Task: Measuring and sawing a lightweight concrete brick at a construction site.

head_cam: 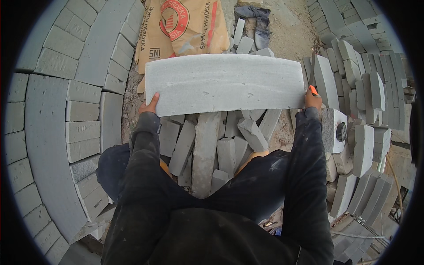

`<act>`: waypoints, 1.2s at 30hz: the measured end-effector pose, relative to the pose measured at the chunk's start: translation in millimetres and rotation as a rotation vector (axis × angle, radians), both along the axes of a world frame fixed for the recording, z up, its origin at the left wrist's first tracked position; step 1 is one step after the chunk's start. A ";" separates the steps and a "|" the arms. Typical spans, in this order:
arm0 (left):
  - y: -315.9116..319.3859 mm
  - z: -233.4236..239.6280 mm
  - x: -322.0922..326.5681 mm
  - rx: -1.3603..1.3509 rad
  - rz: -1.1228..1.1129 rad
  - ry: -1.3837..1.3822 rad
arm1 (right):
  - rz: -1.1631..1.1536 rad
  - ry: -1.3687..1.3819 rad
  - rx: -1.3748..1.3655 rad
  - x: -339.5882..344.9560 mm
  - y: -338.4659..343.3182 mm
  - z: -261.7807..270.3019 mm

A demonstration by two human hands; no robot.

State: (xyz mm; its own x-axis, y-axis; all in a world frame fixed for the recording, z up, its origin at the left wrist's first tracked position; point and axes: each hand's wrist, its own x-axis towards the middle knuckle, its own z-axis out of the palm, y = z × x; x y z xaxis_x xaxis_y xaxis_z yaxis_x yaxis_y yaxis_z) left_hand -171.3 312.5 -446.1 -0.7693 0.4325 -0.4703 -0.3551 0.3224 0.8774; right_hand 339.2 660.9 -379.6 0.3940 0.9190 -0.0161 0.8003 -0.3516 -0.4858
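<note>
A long, light grey concrete block (225, 84) spans the space before me, its near edge over a heap of cut pieces. My left hand (150, 105) grips its left end, the thumb on the upper face. At the right end, my right hand (313, 99) holds the orange handle (313, 89) of a tool whose thin dark blade (312, 68) points away from me. That hand also touches the block's right edge; how firmly it grips the block is hidden. Cut block pieces (227, 154) and a long narrow strip (206, 149) lie between my knees.
Stacked blocks (46, 132) form a wall at left. More blocks (362, 145) stand in rows and piles at right, near a white-faced piece bearing a round black object (341, 132). Beyond the held block lie paper cement bags (195, 26) and dark shoes (261, 28).
</note>
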 end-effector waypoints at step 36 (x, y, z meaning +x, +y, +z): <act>57.5 6.0 -53.7 -0.003 -0.196 0.190 | 0.531 0.704 0.448 -176.9 -182.8 189.3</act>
